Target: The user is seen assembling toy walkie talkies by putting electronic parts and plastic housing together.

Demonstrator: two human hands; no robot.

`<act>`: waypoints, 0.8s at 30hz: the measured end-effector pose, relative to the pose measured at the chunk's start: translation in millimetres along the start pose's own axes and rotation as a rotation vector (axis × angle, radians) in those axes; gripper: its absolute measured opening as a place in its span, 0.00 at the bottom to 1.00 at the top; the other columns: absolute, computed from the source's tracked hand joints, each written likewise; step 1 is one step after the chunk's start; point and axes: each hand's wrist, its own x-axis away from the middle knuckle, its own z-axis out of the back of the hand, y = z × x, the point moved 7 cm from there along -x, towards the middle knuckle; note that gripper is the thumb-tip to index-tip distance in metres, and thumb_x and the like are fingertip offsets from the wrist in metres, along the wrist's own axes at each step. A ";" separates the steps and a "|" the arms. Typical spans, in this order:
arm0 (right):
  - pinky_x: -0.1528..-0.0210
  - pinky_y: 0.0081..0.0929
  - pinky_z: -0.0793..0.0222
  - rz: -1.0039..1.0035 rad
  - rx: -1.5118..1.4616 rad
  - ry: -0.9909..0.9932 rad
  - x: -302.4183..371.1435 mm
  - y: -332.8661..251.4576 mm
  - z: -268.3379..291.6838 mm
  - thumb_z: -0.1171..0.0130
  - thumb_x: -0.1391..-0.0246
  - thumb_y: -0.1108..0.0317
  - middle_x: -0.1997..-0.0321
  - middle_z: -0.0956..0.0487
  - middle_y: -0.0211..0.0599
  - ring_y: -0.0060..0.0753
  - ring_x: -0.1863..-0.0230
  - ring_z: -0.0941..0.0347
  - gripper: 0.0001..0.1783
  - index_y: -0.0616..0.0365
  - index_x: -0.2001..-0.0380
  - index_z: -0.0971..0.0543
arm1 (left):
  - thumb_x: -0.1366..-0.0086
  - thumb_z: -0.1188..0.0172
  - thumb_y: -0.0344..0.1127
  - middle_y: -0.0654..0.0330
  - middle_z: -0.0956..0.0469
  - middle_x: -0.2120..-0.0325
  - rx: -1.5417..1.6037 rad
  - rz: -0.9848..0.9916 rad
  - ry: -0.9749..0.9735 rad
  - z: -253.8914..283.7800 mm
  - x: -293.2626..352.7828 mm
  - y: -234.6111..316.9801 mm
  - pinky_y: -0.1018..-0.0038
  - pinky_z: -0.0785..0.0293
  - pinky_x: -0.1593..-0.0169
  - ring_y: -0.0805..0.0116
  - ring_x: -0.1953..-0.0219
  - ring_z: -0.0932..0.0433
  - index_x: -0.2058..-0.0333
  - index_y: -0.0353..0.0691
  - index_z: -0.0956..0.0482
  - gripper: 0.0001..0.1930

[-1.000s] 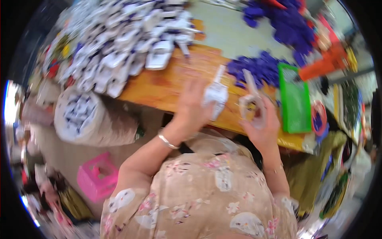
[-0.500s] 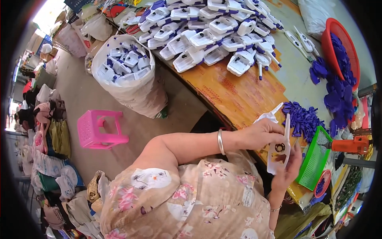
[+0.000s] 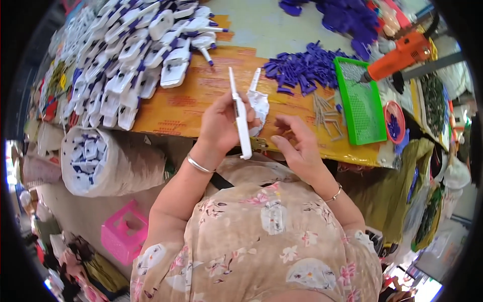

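Observation:
My left hand (image 3: 219,123) grips a white plastic housing (image 3: 243,128) with a long narrow stem, held upright and edge-on above the table's front edge. My right hand (image 3: 300,148) is to the right of it, empty, its thumb and fingers curved and apart. Behind the held piece, another white housing part (image 3: 258,102) with a stem lies on the table. Small purple plastic parts (image 3: 304,68) are heaped beyond my right hand. Beside that heap lie several thin grey rods (image 3: 326,116).
A green basket (image 3: 380,132) of small metal pieces stands at right, under an orange power drill (image 3: 402,54). Next to it is a small red basket (image 3: 387,106). White-and-purple units (image 3: 173,68) pile up at left. A full sack (image 3: 123,171) and pink stool (image 3: 108,236) stand below.
The view has swung right, so the table now lies straight ahead. The housing has turned from face-on to edge-on in my left hand. My right hand has come away from it.

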 end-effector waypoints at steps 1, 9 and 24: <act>0.69 0.18 0.35 -0.011 0.000 0.027 0.8 0.9 3.6 0.40 0.52 0.76 0.62 0.29 0.37 0.22 0.68 0.32 0.19 0.65 0.54 0.29 | 0.31 0.58 0.44 0.63 0.37 0.78 0.020 0.021 0.011 1.7 -2.7 0.4 0.63 0.30 0.63 0.66 0.75 0.37 0.66 0.39 0.29 0.15; 0.77 0.19 0.37 -0.108 0.001 -0.136 18.7 -0.9 -9.3 0.35 0.57 0.73 0.73 0.26 0.35 0.19 0.79 0.34 0.19 0.65 0.59 0.27 | 0.32 0.58 0.43 0.61 0.35 0.78 0.080 -0.002 0.004 5.2 -6.1 0.2 0.62 0.29 0.62 0.65 0.74 0.35 0.66 0.38 0.28 0.15; 0.71 0.29 0.33 0.164 0.217 0.154 3.9 -12.5 9.8 0.45 0.53 0.80 0.69 0.29 0.45 0.41 0.73 0.29 0.11 0.64 0.63 0.27 | 0.39 0.51 0.58 0.61 0.33 0.77 -0.125 -0.035 -0.197 -16.2 1.9 0.9 0.59 0.31 0.50 0.62 0.66 0.31 0.65 0.36 0.28 0.25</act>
